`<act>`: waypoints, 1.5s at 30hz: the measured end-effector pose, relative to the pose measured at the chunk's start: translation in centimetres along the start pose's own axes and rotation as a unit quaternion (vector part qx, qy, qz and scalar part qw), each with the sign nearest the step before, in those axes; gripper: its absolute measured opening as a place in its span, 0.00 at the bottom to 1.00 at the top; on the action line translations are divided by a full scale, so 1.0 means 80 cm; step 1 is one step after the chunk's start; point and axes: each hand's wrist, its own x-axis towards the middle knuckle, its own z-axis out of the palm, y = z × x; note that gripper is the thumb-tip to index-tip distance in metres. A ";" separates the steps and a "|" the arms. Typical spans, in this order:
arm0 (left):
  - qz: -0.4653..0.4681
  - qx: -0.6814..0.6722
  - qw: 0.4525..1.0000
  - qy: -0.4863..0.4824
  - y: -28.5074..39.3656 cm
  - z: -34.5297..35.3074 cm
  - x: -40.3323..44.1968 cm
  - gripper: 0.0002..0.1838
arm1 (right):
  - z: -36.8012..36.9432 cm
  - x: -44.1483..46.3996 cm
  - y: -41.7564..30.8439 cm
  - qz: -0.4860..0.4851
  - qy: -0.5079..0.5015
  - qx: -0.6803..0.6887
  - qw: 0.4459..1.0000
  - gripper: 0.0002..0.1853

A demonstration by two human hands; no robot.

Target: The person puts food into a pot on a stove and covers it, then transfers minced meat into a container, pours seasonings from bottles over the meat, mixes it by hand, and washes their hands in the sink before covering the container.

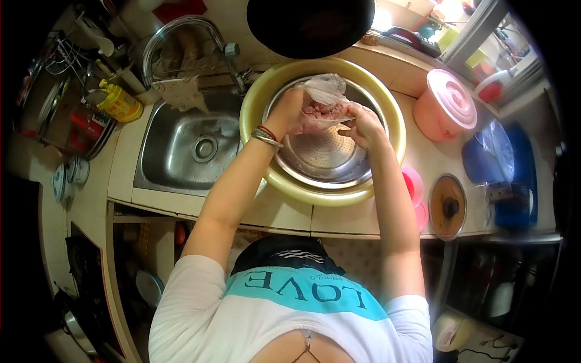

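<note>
Above a metal colander (315,154) my two hands hold a clear plastic bag (327,86) with pinkish ground meat (325,111) showing in its mouth. The colander sits inside a large yellow basin (394,121) on the counter. My left hand (293,112) is closed around the bag's left side, its fingers partly hidden by the plastic. On the right, my right hand (364,127) pinches the bag's edge, thumb and fingers close together. The bag hangs over the far half of the colander, and the perforated bottom shows below it.
A steel sink (175,151) with a curved faucet (181,23) is left of the basin. Right of it stand a pink lidded bucket (445,106), a glass pot lid (448,207) and a blue container (517,175). A yellow bottle (120,103) stands behind the sink. A dark round pan (310,24) hangs overhead.
</note>
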 end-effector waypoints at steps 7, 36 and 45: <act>0.023 0.049 0.994 -0.093 0.030 0.045 -0.011 0.21 | 0.006 -0.036 -0.032 -0.064 -0.042 0.175 0.981 0.19; -0.057 0.167 0.962 -0.209 -0.048 0.282 0.099 0.23 | -0.207 -0.145 -0.071 -0.111 0.028 0.273 0.955 0.24; -0.017 0.272 0.913 -0.305 -0.109 0.282 0.130 0.25 | -0.242 -0.154 -0.028 -0.102 0.082 0.315 0.940 0.24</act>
